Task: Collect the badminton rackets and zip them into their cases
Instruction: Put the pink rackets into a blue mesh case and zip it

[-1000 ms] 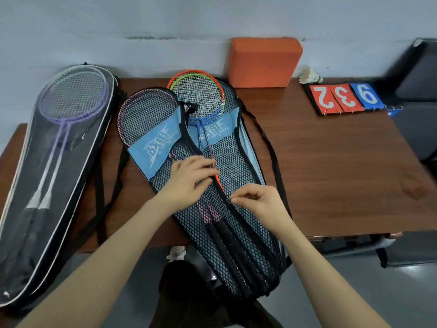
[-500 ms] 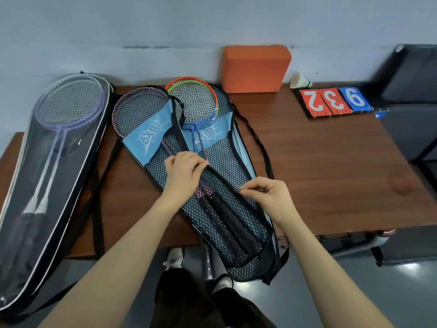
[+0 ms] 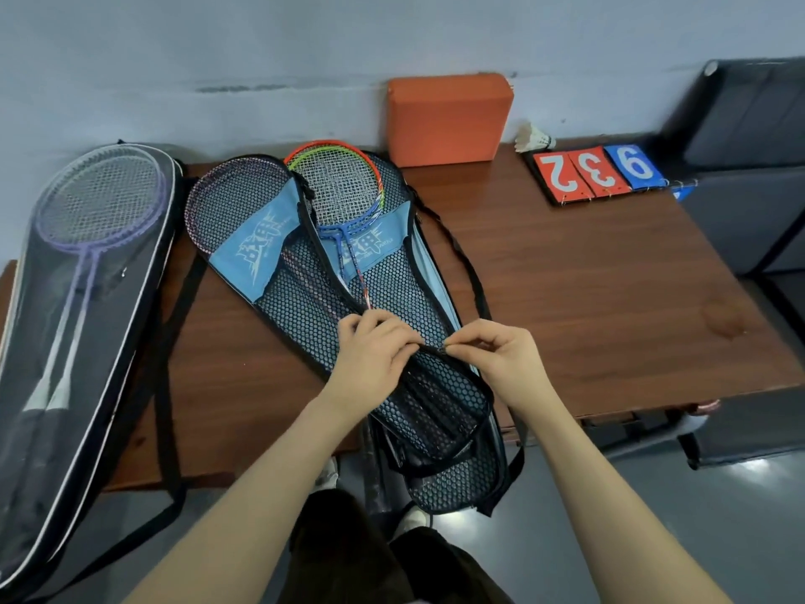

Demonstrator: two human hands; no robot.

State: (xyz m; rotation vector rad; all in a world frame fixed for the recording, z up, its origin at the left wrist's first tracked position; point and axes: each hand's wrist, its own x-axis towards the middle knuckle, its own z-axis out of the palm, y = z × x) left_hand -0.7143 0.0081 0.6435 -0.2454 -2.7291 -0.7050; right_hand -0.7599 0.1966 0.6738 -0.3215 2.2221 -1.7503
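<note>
The right hand (image 3: 505, 359) pinches the zipper pull; the left hand (image 3: 374, 355) pinches the seam of the mesh case (image 3: 392, 294) beside it. The case lies across the table (image 3: 588, 298), with its handle end hanging over the front edge. It looks soft and light, so hold the fabric tight near the slider.

On my feed, the wearer's left hand (image 3: 374, 350) and right hand (image 3: 505, 359) are bare, with no gloves, rings or watch in sight. Both forearms (image 3: 244, 494) run uncovered to the bottom edge of the frame, no sleeve showing. Below them I make out dark trousers (image 3: 348, 555) and the pale toes of two shoes (image 3: 326, 473).
</note>
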